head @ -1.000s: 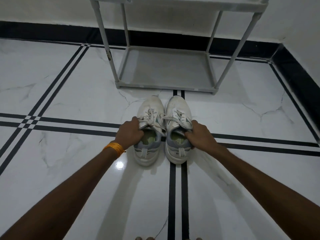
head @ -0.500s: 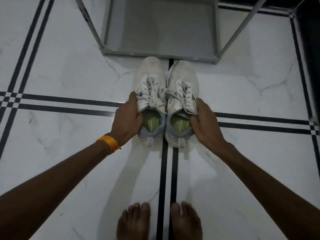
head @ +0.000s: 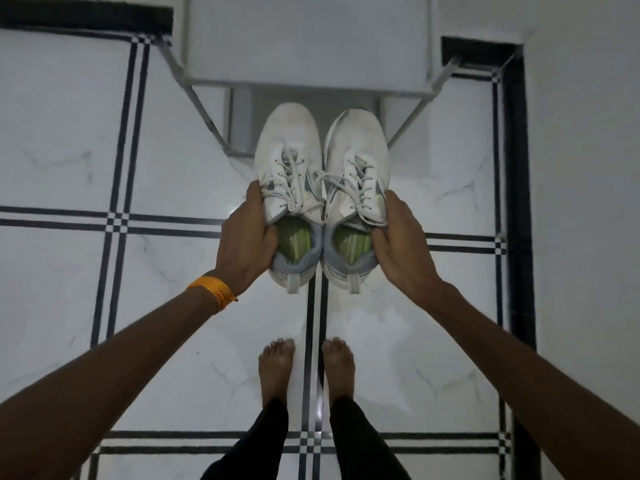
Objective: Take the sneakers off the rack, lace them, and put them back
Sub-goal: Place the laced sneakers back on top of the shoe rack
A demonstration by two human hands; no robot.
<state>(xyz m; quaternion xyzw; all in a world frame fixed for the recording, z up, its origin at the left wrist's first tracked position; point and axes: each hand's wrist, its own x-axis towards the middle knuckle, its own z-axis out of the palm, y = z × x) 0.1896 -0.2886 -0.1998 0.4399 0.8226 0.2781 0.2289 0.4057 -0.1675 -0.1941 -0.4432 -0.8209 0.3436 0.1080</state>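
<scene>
At the bottom centre of the frame two bare feet (head: 306,368) stand on a glossy white marble-patterned floor (head: 69,161), one on each side of a double black inlay line, with dark trouser legs just below them. Both forearms reach up from the lower corners; the left wrist carries a band of orange thread (head: 212,289).

In the middle of the frame the left hand (head: 246,244) is clamped around the outer side of the left sneaker (head: 290,188), thumb hooked over the padded grey collar into the opening. The right hand (head: 398,247) grips the right sneaker (head: 356,192) the same way, fingers curled inside its collar. The two shoes are held side by side, touching along their inner edges, toes pointing to the top of the frame. Their uppers are soft white fabric with rounded, slightly scuffed toes, pale green insoles, flat pull tabs at the heels, and white laces threaded through the eyelets (the loose ends cross between the pair).

Beyond the toes, at the upper centre, stands the grey rack (head: 308,46): flat smooth shelves on thin tubular legs.
</scene>
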